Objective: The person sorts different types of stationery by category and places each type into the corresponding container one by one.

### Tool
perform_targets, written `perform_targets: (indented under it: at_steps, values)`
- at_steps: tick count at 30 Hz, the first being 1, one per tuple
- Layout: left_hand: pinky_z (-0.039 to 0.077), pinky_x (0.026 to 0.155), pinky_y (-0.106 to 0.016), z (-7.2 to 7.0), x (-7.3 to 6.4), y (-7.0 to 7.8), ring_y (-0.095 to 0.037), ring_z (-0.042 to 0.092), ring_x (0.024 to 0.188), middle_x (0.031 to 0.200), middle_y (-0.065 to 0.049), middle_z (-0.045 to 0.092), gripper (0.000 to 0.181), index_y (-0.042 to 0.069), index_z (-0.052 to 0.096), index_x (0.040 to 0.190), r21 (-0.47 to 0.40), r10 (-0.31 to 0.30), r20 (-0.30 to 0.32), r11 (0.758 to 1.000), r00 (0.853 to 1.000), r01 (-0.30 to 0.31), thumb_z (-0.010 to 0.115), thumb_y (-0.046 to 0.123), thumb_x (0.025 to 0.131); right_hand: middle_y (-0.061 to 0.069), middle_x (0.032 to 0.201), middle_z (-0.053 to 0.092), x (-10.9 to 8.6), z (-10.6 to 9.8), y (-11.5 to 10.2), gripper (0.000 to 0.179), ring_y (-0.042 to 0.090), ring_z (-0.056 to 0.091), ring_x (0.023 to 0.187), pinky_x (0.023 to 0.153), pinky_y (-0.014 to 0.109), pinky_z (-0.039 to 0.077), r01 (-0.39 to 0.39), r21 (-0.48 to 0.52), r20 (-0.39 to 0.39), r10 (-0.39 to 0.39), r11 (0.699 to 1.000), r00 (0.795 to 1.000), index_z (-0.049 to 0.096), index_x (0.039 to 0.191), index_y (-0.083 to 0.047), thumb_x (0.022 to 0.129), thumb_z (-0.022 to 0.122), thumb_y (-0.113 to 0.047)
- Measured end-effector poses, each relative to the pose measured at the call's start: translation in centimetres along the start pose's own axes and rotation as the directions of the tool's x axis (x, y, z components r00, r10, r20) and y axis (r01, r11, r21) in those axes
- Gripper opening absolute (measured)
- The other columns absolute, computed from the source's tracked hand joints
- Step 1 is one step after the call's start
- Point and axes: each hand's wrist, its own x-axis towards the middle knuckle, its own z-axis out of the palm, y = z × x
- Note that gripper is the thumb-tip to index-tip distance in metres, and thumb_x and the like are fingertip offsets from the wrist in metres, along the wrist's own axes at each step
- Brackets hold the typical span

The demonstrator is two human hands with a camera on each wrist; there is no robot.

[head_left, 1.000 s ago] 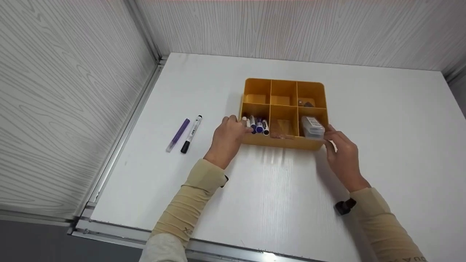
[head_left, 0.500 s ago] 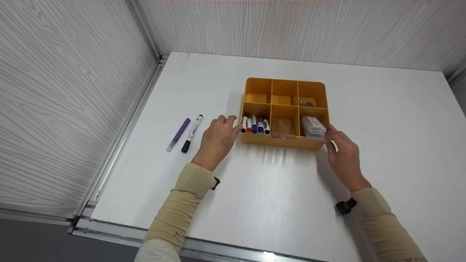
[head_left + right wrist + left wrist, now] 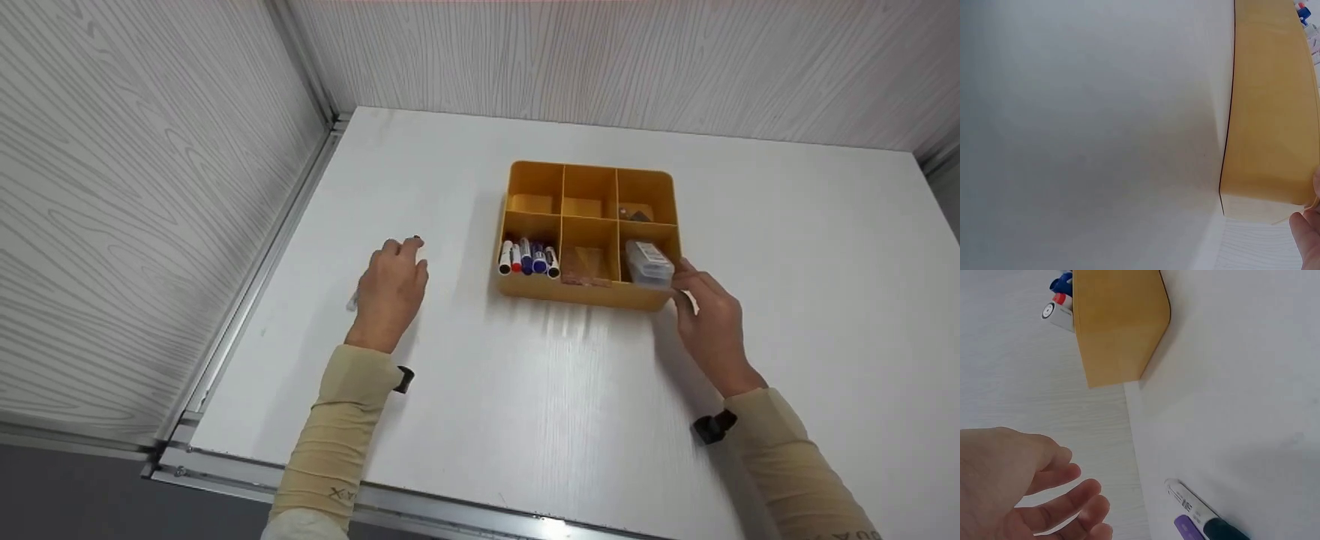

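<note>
My left hand (image 3: pixel 391 289) is over the left part of the table, fingers loosely bent, holding nothing. It hides most of two pens in the head view. In the left wrist view these are a white whiteboard marker (image 3: pixel 1188 499) with a dark cap and a purple pen (image 3: pixel 1186 527); both appear apart from the fingers. At the front right corner of a yellow compartment box (image 3: pixel 577 293), my right hand (image 3: pixel 709 319) grips the wall between thumb and fingers. Several markers (image 3: pixel 527 257) lean in its front left compartment.
A clear plastic case (image 3: pixel 649 264) fills the front right compartment. Something flat and transparent (image 3: pixel 585 270) sits in the front middle one, and small dark pieces (image 3: pixel 637 216) lie in the back right one. Panels rise at the table's left and back.
My left hand has left the box's front left corner and moved left over the two pens. The right hand keeps its grip on the corner.
</note>
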Motion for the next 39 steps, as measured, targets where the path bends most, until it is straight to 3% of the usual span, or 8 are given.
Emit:
perform_targets:
  at_steps: [4,13,31,39]
  values:
    - [0.060,0.070,-0.043,0.0,-0.4,-1.6,-0.035,0.066,0.091,0.110,-0.023,0.064,0.032,0.002,0.060,0.128,0.037,-0.042,-0.002,0.998,0.999,0.042,0.060,0.010,0.097,0.019,0.099,0.069,0.0,-0.1,0.1,0.011,0.035,0.064,0.118,0.101,0.005,0.039,0.003,-0.005,-0.001,-0.003,1.000,1.000,0.066,0.091,0.007,0.084,0.066,0.015]
    - [0.059,0.077,-0.047,0.6,-1.4,-3.9,-0.039,0.066,0.097,0.115,-0.026,0.063,0.038,-0.002,0.057,0.131,0.050,-0.141,0.078,0.989,0.987,0.137,0.062,0.011,0.096,0.020,0.099,0.069,-0.2,-0.1,0.2,0.012,0.036,0.065,0.116,0.099,0.003,0.038,0.011,0.001,-0.019,-0.011,1.000,1.000,0.067,0.090,0.006,0.083,0.067,0.016]
    - [0.055,0.086,-0.044,2.2,-2.2,-5.5,-0.034,0.066,0.099,0.107,-0.024,0.064,0.036,-0.005,0.056,0.128,-0.095,-0.227,0.162,0.965,0.960,0.244,0.064,0.003,0.094,0.019,0.100,0.069,0.0,-0.1,0.0,0.012,0.037,0.064,0.118,0.101,0.005,0.039,-0.006,0.010,0.001,0.006,1.000,1.000,0.066,0.090,0.006,0.084,0.066,0.016]
    - [0.055,0.081,-0.044,2.2,-2.4,-5.7,-0.033,0.066,0.092,0.102,-0.023,0.066,0.023,-0.009,0.061,0.115,-0.127,-0.244,0.185,0.955,0.952,0.269,0.061,0.004,0.096,0.020,0.099,0.068,-0.1,-0.1,0.2,0.011,0.037,0.064,0.118,0.102,0.007,0.040,0.017,-0.006,0.008,-0.017,1.000,1.000,0.065,0.090,0.008,0.083,0.066,0.017]
